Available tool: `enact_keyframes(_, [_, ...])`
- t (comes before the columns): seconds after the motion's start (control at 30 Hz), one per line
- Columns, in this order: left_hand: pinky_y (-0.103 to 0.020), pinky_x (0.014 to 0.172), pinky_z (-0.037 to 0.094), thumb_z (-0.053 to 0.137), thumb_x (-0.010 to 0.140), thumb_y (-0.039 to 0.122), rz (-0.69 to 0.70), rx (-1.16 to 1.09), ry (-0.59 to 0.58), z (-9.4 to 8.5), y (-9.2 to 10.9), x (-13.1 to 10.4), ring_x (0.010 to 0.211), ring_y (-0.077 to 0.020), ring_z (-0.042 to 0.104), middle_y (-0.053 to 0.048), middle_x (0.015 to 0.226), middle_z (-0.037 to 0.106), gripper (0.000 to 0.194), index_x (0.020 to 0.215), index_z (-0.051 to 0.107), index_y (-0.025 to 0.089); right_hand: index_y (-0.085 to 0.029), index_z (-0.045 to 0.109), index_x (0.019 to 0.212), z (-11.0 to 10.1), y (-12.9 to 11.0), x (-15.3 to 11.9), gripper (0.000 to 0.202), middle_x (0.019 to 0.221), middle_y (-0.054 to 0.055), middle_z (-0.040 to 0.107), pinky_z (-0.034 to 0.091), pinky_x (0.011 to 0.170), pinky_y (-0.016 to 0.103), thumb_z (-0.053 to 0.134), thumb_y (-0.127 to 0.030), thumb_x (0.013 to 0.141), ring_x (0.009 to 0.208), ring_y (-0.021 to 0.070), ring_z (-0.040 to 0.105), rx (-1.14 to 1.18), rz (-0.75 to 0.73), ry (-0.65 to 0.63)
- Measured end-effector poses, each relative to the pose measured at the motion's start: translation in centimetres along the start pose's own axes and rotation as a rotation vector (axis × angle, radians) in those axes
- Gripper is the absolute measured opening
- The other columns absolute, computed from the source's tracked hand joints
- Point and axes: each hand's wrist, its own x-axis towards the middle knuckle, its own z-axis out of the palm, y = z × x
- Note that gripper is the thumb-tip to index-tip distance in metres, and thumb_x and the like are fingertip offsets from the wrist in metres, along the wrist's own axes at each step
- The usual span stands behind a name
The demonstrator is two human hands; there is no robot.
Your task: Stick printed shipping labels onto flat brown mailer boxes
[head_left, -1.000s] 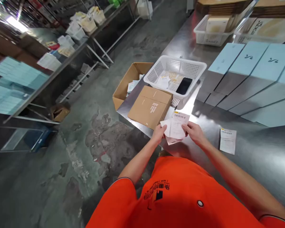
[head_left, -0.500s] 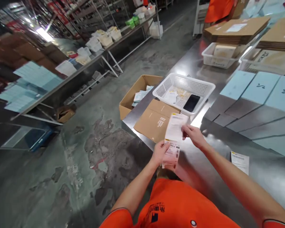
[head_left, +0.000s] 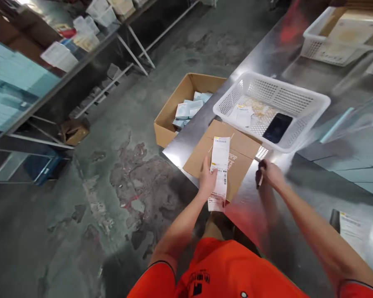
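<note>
My left hand [head_left: 207, 180] presses a long white printed label [head_left: 220, 170] onto the flat brown cardboard box [head_left: 236, 159] at the corner of the steel table [head_left: 301, 194]. To the right of the box, my right hand [head_left: 270, 174] is closed around a small dark pen-like object [head_left: 260, 179] on the table. Just behind the box stands a white plastic basket [head_left: 311, 103] holding a black phone [head_left: 277, 127] and some paper slips [head_left: 243, 114].
An open cardboard carton [head_left: 174, 120] with pale blue packets sits on the floor left of the table. Another printed sheet [head_left: 351, 227] lies at the right. More white baskets [head_left: 329, 49] stand at the back. Shelves with stock line the left side.
The paper was held in both hands in the air; now the left hand alone lays it on the brown box. The right hand let go and moved right onto a small dark object.
</note>
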Motion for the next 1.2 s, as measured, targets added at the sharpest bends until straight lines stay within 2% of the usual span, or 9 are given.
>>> enact_keyframes(0.13, [-0.039, 0.107, 0.041, 0.060, 0.085, 0.014, 0.063, 0.314, -0.064, -0.6, 0.2, 0.5, 0.116, -0.0295, 0.062, -0.012, 0.121, 0.071, 0.045, 0.128, 0.067, 0.024, -0.023, 0.067, 0.099, -3.2, 0.4, -2.4, 0.025, 0.075, 0.003, 0.063, 0.052, 0.067, 0.039, 0.058, -0.033, 0.077, 0.068, 0.0218, 0.063, 0.528, -0.020, 0.005])
enact_keyframes(0.2, [-0.041, 0.103, 0.042, 0.059, 0.088, 0.016, 0.017, 0.417, -0.098, -0.6, 0.1, 0.5, 0.108, -0.0313, 0.065, -0.015, 0.117, 0.073, 0.046, 0.132, 0.065, 0.021, -0.029, 0.064, 0.113, -3.8, -1.8, -4.1, 0.041, 0.083, 0.002, 0.061, 0.054, 0.068, 0.038, 0.065, -0.037, 0.074, 0.071, 0.0196, 0.063, 0.812, -0.104, -0.046])
enact_keyframes(0.3, [-0.041, 0.100, 0.042, 0.062, 0.088, 0.019, -0.018, 0.463, -0.110, -0.5, 0.0, 0.7, 0.102, -0.0324, 0.067, -0.017, 0.114, 0.073, 0.051, 0.139, 0.060, 0.020, -0.032, 0.061, 0.111, -2.0, -7.3, -5.7, 0.041, 0.077, -0.002, 0.054, 0.054, 0.067, 0.034, 0.073, -0.044, 0.074, 0.066, 0.0156, 0.057, 0.960, -0.214, -0.078])
enact_keyframes(0.37, [-0.039, 0.100, 0.043, 0.064, 0.087, 0.021, -0.021, 0.450, -0.115, -0.4, -0.1, 0.9, 0.101, -0.0319, 0.068, -0.016, 0.110, 0.074, 0.051, 0.138, 0.060, 0.021, -0.027, 0.062, 0.098, 0.4, -10.7, -5.9, 0.032, 0.066, -0.003, 0.049, 0.050, 0.060, 0.031, 0.065, -0.054, 0.082, 0.059, 0.0144, 0.053, 0.893, -0.228, -0.067])
enact_keyframes(0.43, [-0.037, 0.099, 0.043, 0.065, 0.087, 0.021, -0.025, 0.449, -0.120, -0.4, -0.2, 0.9, 0.101, -0.0310, 0.068, -0.015, 0.106, 0.075, 0.052, 0.139, 0.059, 0.021, -0.023, 0.063, 0.089, 2.8, -13.0, -5.5, 0.039, 0.059, -0.002, 0.047, 0.045, 0.056, 0.030, 0.052, -0.060, 0.090, 0.056, 0.0140, 0.050, 0.753, -0.219, -0.059])
enact_keyframes(0.6, [-0.036, 0.100, 0.042, 0.065, 0.086, 0.019, -0.042, 0.405, -0.101, -0.6, -0.4, 1.0, 0.104, -0.0310, 0.067, -0.015, 0.107, 0.074, 0.059, 0.144, 0.054, 0.020, -0.022, 0.061, 0.108, 6.6, -14.2, -4.1, 0.032, 0.073, 0.000, 0.061, 0.047, 0.066, 0.030, 0.054, -0.045, 0.087, 0.067, 0.0166, 0.058, 0.405, -0.312, -0.035])
enact_keyframes(0.83, [-0.034, 0.088, 0.051, 0.053, 0.093, 0.021, 0.013, 0.654, -0.179, -0.9, 0.2, 1.2, 0.094, -0.0276, 0.072, -0.016, 0.114, 0.074, 0.056, 0.149, 0.046, 0.018, -0.023, 0.057, 0.075, 8.4, -14.0, -2.9, 0.016, 0.064, 0.002, 0.059, 0.044, 0.063, 0.029, 0.053, -0.036, 0.084, 0.060, 0.0165, 0.055, 0.126, -0.598, 0.095])
enact_keyframes(0.97, [-0.029, 0.082, 0.054, 0.047, 0.097, 0.024, 0.033, 0.852, -0.227, -1.0, 0.7, 1.2, 0.093, -0.0217, 0.073, -0.012, 0.118, 0.074, 0.056, 0.152, 0.039, 0.020, -0.023, 0.057, 0.073, 8.7, -14.2, -2.7, 0.015, 0.063, 0.001, 0.061, 0.040, 0.057, 0.028, 0.054, -0.032, 0.084, 0.057, 0.0156, 0.054, 0.109, -0.645, 0.145])
enact_keyframes(1.2, [-0.027, 0.079, 0.056, 0.047, 0.096, 0.021, 0.044, 0.926, -0.255, -1.2, 1.0, 1.3, 0.093, -0.0203, 0.074, -0.010, 0.118, 0.074, 0.058, 0.153, 0.037, 0.021, -0.023, 0.054, 0.069, 8.7, -14.2, -2.8, 0.013, 0.058, -0.001, 0.056, 0.038, 0.054, 0.028, 0.054, -0.028, 0.081, 0.053, 0.0142, 0.050, 0.110, -0.659, 0.161])
